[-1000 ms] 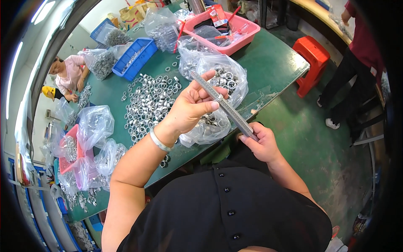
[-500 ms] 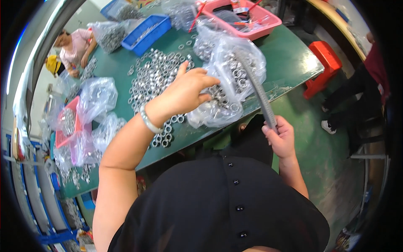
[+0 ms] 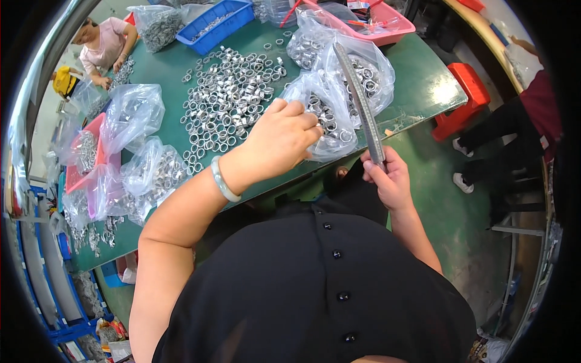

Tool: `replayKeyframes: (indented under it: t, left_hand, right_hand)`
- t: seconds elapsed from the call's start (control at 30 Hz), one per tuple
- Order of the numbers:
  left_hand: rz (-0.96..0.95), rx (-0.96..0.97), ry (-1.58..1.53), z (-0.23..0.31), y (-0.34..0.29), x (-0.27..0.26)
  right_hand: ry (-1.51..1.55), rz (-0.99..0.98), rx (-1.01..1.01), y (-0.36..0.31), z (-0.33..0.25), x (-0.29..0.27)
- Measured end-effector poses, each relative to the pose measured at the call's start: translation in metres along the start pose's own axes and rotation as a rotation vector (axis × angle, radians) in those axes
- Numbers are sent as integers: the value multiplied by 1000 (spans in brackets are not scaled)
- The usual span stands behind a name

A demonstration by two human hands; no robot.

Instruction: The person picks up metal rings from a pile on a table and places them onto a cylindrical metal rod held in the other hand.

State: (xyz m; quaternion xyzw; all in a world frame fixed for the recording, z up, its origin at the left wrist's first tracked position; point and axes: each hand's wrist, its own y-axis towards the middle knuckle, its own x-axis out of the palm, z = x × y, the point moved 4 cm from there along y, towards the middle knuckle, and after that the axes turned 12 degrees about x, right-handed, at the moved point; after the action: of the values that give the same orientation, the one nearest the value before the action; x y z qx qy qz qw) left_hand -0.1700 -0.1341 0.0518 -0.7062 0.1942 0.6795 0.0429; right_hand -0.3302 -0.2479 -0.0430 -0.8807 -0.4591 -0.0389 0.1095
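The bare left arm [image 3: 172,233] is bent at the elbow, its forearm slanted up and to the right in front of the body. The bare left hand [image 3: 283,134] is held with its back turned upward; the fingers are curled under, and their tips are hidden from view. The bare right forearm [image 3: 416,235] is raised from the lower right and tilted toward the upper left. The bare right hand [image 3: 390,178] is closed in a grip, thumb pointed up and leftward. The hands are held apart, the right one lower.
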Motion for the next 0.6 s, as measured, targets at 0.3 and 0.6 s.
replayKeyframes:
  t: [0.3,0.6]
  left_hand:
    - [547,-304,-487,-43,-16,5]
    - [559,-417,-438,-54,-81,-4]
  right_hand:
    - [90,-148,-253,9,-34,34]
    - [58,-191,-94,-13,-17,32]
